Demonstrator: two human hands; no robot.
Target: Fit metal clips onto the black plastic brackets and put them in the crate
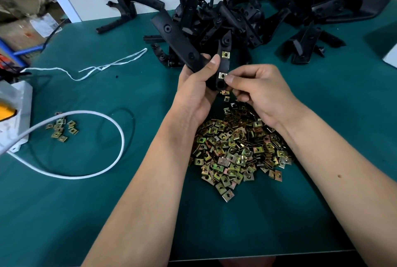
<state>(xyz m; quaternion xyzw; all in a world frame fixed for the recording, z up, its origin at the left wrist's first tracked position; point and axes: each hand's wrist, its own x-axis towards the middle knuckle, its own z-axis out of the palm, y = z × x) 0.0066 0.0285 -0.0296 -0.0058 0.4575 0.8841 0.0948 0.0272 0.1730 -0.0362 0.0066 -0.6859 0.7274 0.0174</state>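
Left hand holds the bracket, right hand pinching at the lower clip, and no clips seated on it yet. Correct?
Not quite. The head view shows two clips already on the bracket: an upper clip and the lower clip. The rest holds: the left hand grips the bracket and the right hand pinches at the lower clip.
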